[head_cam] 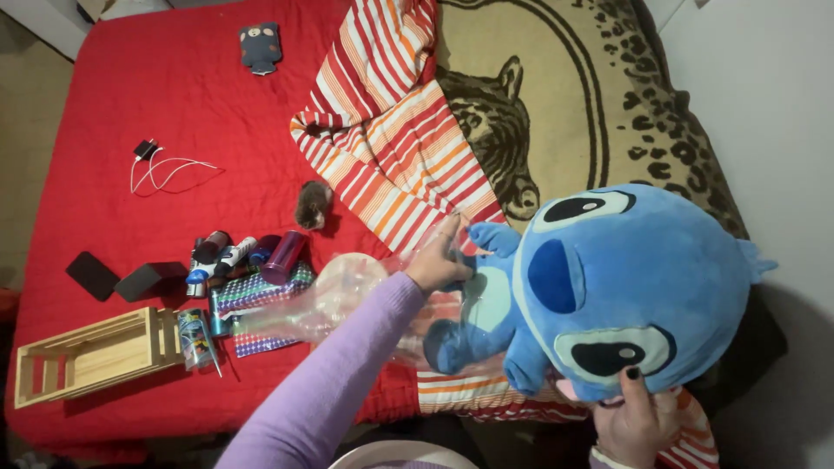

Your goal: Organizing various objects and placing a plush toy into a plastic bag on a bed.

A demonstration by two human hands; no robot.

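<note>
Right hand [637, 419] nearest, fingers gripping blue plush toy [599, 291] at head's lower edge. Left hand [439, 260] (lilac sleeve) pinches clear plastic bag [334, 300] beside toy's body, over red bedspread [130, 95].

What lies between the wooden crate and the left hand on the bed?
In the head view, between wooden crate and left hand: cans and bottles and crumpled clear plastic.

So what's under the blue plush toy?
Under the plush lie a striped sheet and a clear plastic bag. The right hand grips its head from below. The toy covers the rest.
</note>
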